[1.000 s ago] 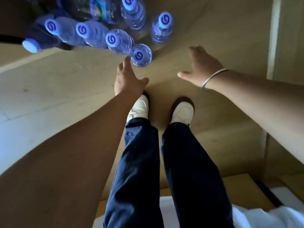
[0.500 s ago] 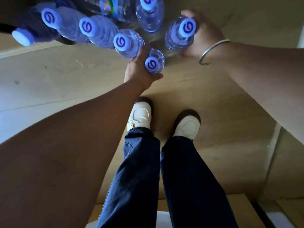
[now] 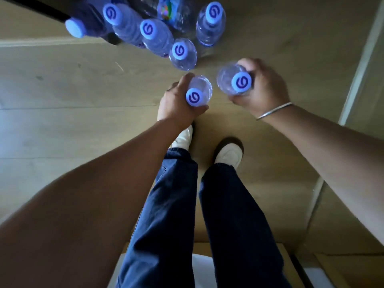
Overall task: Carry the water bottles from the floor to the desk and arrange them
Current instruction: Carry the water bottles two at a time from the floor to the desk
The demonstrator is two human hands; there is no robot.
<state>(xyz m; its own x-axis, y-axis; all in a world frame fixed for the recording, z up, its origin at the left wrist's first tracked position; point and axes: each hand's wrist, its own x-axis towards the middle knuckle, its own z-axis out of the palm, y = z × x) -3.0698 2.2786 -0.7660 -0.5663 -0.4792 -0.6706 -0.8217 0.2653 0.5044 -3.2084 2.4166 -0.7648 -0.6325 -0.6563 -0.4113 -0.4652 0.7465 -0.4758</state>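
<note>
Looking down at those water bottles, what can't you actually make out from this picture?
- Head view, desk: out of frame, so no placing spot shows.
- Bottle pack at the top: cut by the frame edge; the count is uncertain.
- Left hand and right hand: the bottle in left hand and bottle in right hand hide most fingers.
- Left shoe: partly behind the left wrist.

A pale wood-look floor filled most of the view, with plank seams running across it. A pair of white shoes stood on it near the middle, below dark blue trouser legs. A silver bangle circled one wrist. A dark bar, perhaps a furniture leg, crossed the top left corner. A light vertical strip like a door frame ran down the right edge. Something white lay at the bottom edge.
</note>
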